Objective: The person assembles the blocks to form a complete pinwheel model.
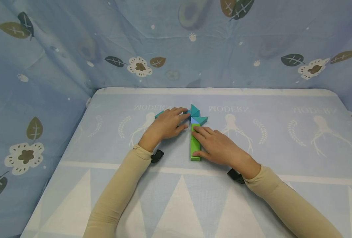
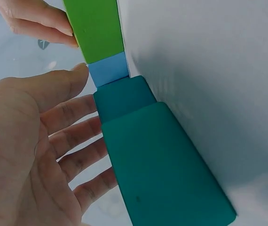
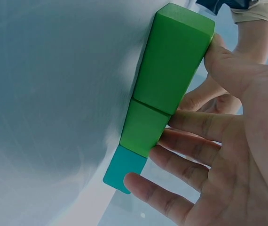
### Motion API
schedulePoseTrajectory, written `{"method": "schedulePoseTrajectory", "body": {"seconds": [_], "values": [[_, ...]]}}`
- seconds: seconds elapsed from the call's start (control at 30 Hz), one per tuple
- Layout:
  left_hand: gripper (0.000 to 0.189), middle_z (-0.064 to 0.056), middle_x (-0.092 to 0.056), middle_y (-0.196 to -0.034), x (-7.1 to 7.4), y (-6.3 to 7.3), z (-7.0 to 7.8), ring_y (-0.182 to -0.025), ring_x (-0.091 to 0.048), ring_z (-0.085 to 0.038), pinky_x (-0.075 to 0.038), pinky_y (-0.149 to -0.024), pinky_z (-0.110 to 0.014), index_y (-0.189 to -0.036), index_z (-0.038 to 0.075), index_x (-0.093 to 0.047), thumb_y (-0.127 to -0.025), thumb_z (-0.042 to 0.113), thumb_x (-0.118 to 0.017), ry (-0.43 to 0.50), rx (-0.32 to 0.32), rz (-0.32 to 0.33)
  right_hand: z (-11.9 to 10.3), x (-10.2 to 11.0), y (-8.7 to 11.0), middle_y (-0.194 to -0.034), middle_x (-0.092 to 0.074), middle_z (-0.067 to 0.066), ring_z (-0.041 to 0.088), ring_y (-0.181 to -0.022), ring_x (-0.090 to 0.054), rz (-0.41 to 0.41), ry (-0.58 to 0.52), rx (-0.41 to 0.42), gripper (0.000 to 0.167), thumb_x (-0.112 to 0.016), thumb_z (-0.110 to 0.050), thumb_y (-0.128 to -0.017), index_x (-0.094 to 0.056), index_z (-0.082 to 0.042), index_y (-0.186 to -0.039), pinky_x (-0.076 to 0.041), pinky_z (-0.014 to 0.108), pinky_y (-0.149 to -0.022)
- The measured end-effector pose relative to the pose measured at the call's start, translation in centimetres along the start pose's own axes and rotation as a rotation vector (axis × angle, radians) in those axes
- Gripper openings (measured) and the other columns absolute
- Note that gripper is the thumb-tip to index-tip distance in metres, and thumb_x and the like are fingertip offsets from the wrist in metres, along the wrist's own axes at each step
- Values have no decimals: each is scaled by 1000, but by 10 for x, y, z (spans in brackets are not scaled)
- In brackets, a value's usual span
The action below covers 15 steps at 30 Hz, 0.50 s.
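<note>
Two green blocks (image 1: pixel 194 146) lie end to end in a column on the table. Teal triangular blocks (image 1: pixel 195 111) and a light blue block (image 1: pixel 193 121) adjoin its far end. My right hand (image 1: pixel 217 145) rests along the column's right side, fingers extended, thumb near its near end. In the right wrist view, the fingertips touch the green blocks' (image 3: pixel 171 61) side. My left hand (image 1: pixel 169 124) reaches over the teal pieces on the left, partly hiding them. The left wrist view shows its straight fingers against the edge of the teal blocks (image 2: pixel 157 155), thumb beside the light blue block (image 2: pixel 108 69).
A patterned cloth (image 1: pixel 211 198) covers the table. Behind it and at the left hangs a blue curtain (image 1: pixel 193 66) with flowers and leaves. A black wrist device (image 1: pixel 157 156) sits under the left wrist, another black device (image 1: pixel 236 176) under the right.
</note>
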<state>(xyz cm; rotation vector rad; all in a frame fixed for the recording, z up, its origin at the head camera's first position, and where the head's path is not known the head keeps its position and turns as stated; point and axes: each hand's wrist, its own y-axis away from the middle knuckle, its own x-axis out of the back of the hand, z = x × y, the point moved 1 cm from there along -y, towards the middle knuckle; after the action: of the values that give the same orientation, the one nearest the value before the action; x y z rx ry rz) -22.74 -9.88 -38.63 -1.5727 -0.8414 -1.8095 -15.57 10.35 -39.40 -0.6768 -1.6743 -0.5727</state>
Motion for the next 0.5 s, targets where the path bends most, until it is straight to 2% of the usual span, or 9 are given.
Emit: {"method": "schedulePoseTrajectory", "body": {"seconds": [0.5], "values": [[49, -8, -45, -150, -2, 0, 2, -136, -45, -28, -41, -109, -47, -144, 13, -50, -100, 34, -56, -5, -12, 27, 1, -1, 0, -151, -42, 12, 31, -138, -41, 8, -1, 3, 73, -57, -53, -94, -44, -3, -146, -48, 50, -98]]}}
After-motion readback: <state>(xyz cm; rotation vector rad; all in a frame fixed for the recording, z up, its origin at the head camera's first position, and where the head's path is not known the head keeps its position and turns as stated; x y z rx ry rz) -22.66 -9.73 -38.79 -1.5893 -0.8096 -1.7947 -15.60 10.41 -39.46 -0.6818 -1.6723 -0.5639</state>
